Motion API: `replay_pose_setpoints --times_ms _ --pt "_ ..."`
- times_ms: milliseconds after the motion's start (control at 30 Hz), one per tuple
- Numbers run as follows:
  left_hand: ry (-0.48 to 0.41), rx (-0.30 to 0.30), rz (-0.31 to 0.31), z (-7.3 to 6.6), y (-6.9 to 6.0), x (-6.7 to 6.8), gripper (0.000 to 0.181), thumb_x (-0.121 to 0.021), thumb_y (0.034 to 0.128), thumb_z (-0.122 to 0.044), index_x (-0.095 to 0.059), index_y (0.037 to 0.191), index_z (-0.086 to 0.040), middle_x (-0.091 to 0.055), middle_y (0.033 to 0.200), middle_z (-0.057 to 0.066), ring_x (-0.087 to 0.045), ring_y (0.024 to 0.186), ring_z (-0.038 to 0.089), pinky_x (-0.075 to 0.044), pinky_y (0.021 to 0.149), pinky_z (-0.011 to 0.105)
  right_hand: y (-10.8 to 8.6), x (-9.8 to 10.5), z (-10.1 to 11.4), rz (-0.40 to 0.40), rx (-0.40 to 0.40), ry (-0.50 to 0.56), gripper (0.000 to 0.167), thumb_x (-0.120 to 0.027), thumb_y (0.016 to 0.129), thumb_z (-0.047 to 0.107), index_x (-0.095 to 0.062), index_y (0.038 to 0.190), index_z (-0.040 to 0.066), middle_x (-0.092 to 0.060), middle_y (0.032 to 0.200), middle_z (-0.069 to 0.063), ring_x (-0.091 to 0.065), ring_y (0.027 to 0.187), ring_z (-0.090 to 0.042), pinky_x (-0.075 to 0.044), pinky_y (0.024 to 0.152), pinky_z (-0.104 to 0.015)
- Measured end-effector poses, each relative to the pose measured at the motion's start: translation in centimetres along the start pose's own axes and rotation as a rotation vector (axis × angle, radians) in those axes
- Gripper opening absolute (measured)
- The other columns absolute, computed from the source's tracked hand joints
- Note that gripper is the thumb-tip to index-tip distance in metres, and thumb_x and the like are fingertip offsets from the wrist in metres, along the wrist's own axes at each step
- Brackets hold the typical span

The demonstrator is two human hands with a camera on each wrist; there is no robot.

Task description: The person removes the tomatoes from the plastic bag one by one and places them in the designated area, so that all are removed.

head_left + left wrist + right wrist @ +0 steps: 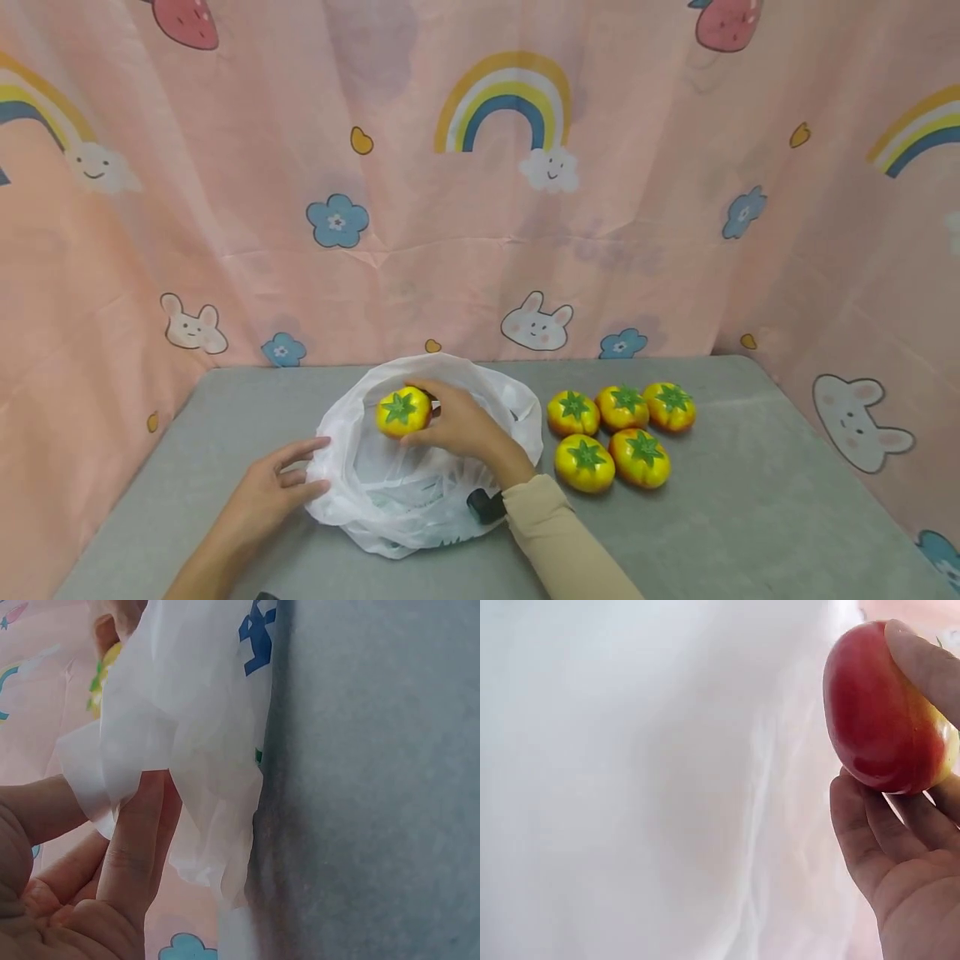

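Note:
A white plastic bag (420,533) lies on the table with its mouth spread wide and facing up. My left hand (273,483) holds the bag's left rim, thumb and fingers on the thin film (202,742). Over the bag's mouth, my right hand (461,421) grips a glossy tomato (402,412), yellow on top with a green star-shaped calyx. The right wrist view shows the tomato's red underside (870,712) between thumb and fingertips. To the right of the bag sit several similar tomatoes (585,463), grouped in two rows.
The grey table (750,517) runs back to a pink curtain (645,208) printed with rainbows, rabbits and flowers. A small black object (486,506) sits by my right wrist, in front of the bag. Green and blue print shows on the bag.

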State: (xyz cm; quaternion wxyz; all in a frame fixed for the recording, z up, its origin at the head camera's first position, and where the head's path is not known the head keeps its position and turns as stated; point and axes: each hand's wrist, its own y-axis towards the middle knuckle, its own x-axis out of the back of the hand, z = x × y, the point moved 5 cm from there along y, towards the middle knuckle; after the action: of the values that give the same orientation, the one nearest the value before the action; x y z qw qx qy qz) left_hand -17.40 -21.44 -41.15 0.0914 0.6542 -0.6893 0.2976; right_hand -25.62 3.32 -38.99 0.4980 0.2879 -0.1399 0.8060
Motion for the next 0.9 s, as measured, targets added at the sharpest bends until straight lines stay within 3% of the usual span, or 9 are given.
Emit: replay_pose_setpoints --times_ms 333,533,667,900 --pt "0.000 -0.052 -0.001 0.0 0.0 0.0 0.067 -0.078 0.0858 -0.024 -0.051 0.146 -0.016 -0.048 0.146 0.021 -0.056 0.129 0.040 -0.055 0.096 0.043 -4.0 2.4 1.4 -0.051 -0.006 0.029 0.080 -0.085 0.078 0.028 -0.046 0.148 0.019 -0.054 0.144 0.002 -0.058 0.117 -0.020 -0.053 0.100 -0.041" --pt "0.018 -0.036 -0.006 0.2 0.0 0.1 0.067 -0.078 0.0862 -0.025 -0.049 0.147 -0.016 -0.047 0.147 0.021 -0.055 0.130 0.041 -0.053 0.099 0.048 -6.3 2.8 0.8 -0.065 -0.062 0.063 0.087 -0.086 0.078 0.031 -0.040 0.151 0.023 -0.052 0.148 0.004 -0.058 0.117 -0.019 -0.053 0.101 -0.041" --pt "0.014 -0.046 -0.010 0.3 0.1 0.2 0.068 -0.078 0.0863 -0.024 -0.049 0.147 -0.015 -0.048 0.146 0.022 -0.056 0.129 0.041 -0.054 0.099 0.047 -7.6 3.1 0.2 -0.105 -0.107 0.086 0.083 -0.087 0.076 0.033 -0.045 0.146 0.026 -0.055 0.144 0.003 -0.059 0.115 -0.022 -0.053 0.100 -0.046" --pt "0.019 -0.032 -0.005 0.3 0.2 0.1 0.068 -0.077 0.0868 -0.026 -0.048 0.148 -0.016 -0.046 0.147 0.021 -0.056 0.129 0.040 -0.052 0.101 0.050 -10.1 4.0 -0.4 -0.151 -0.111 0.168 0.074 -0.088 0.074 0.036 -0.052 0.140 0.031 -0.058 0.140 0.005 -0.061 0.124 -0.023 -0.049 0.106 -0.049"
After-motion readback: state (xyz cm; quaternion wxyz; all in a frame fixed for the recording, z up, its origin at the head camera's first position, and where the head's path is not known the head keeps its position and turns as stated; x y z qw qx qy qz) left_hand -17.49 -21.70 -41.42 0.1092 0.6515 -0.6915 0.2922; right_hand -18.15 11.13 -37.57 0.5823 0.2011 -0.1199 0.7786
